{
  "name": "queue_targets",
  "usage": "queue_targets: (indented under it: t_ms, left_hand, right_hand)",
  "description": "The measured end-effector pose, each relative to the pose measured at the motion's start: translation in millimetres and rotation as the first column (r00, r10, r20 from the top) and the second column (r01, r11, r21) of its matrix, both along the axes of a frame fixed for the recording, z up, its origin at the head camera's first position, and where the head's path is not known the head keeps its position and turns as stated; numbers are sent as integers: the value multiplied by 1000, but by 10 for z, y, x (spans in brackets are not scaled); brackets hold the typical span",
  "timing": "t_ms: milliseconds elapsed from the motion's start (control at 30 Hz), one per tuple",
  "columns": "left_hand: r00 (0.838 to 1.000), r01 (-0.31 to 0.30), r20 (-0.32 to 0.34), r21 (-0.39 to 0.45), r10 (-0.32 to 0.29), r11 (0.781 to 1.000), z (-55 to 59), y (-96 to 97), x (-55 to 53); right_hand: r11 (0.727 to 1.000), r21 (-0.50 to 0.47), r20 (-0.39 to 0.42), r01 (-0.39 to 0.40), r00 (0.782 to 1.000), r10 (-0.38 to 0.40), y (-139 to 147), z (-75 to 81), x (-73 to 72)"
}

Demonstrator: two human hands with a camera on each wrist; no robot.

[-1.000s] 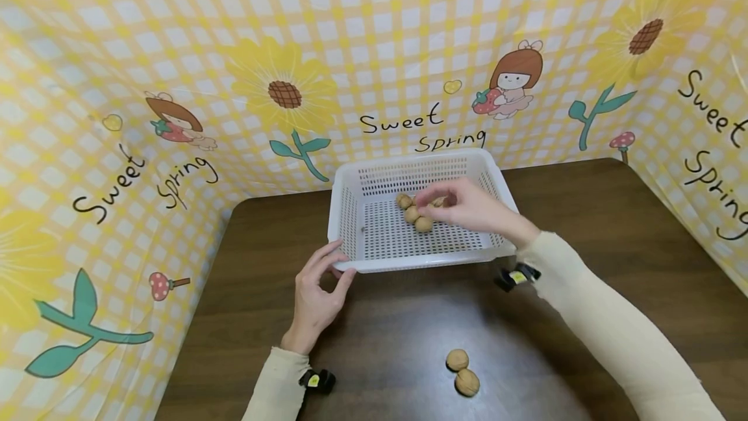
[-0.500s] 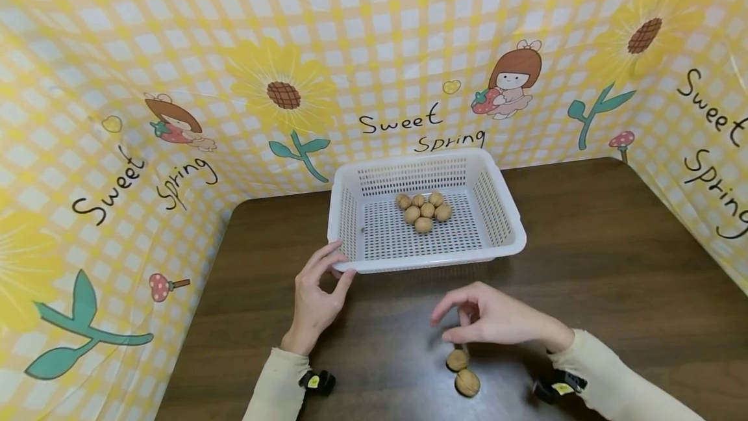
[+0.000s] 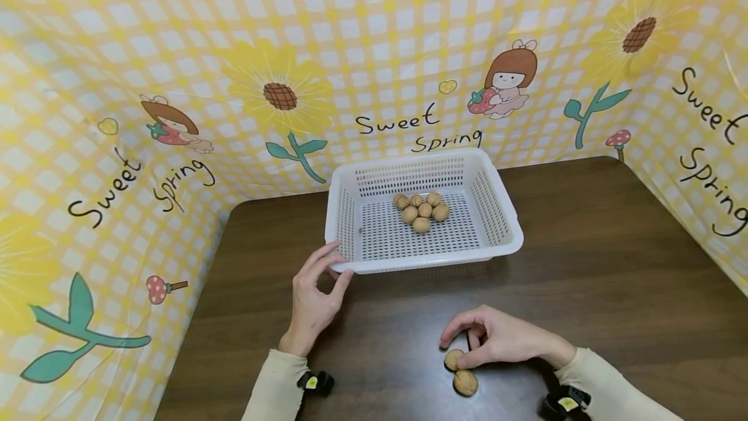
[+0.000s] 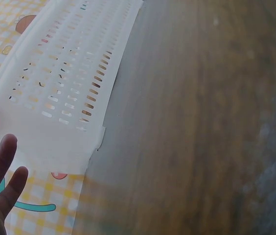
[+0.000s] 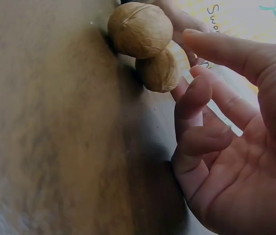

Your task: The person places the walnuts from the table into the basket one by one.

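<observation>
In the head view my left hand [image 3: 315, 307] grips the near left corner of a white plastic basket [image 3: 429, 261], its fingertips over the rim and its thumb at the front side. The left wrist view shows two fingers [image 4: 3, 159] beside the basket's slotted wall [image 4: 69, 73]. Several walnuts [image 3: 421, 225] lie clustered inside the basket. My right hand [image 3: 508, 338] is low over the table, thumb and fingers spread about one walnut [image 3: 452, 359]. In the right wrist view a gap shows between thumb and walnut. A second walnut [image 3: 465, 382] lies against the first, on the near side.
The dark wooden table [image 3: 374, 349] stands in a corner closed in by a yellow checked cloth [image 3: 374, 38] printed with flowers and figures. The basket is near the table's back edge, close to the cloth. A black strap [image 3: 567, 401] circles the right wrist.
My right hand has come back from over the walnuts in the basket, towards me, and lowered to the two walnuts on the table. My left hand stays at the basket's corner.
</observation>
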State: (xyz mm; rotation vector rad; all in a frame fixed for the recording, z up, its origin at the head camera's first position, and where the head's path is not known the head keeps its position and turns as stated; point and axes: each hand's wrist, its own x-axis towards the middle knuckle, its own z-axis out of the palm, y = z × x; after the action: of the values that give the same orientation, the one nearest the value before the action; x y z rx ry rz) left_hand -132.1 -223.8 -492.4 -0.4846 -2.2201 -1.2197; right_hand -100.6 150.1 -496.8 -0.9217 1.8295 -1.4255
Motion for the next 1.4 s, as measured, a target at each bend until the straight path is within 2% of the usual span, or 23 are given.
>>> queue_targets:
  t_ms: [267, 500, 733, 833, 1233, 1400]
  left_hand:
    - [1000, 8, -5, -2, -8, 1000, 2, 6, -2]
    - [1000, 3, 6, 0, -3, 1000, 2, 0, 3]
    - [1000, 5, 9, 3, -5, 1000, 1, 5, 4]
    - [1000, 3, 4, 5, -3, 1000, 5, 7, 0]
    - [1000, -2, 23, 1, 2, 1000, 6, 7, 4]
    - [1000, 0, 6, 8, 0, 1000, -2, 7, -3]
  right_hand:
    - [999, 41, 17, 0, 1000, 0, 19, -41, -7]
    - [999, 37, -19, -12, 1000, 13, 8, -40, -11]
    - [998, 15, 46, -62, 997, 61, 53, -43, -39]
    - [997, 13, 49, -71, 996, 71, 62, -42, -47]
    - [998, 65, 15, -27, 1000, 26, 45, -20, -26]
    - [996, 90, 4, -10, 1000, 10, 39, -3, -27]
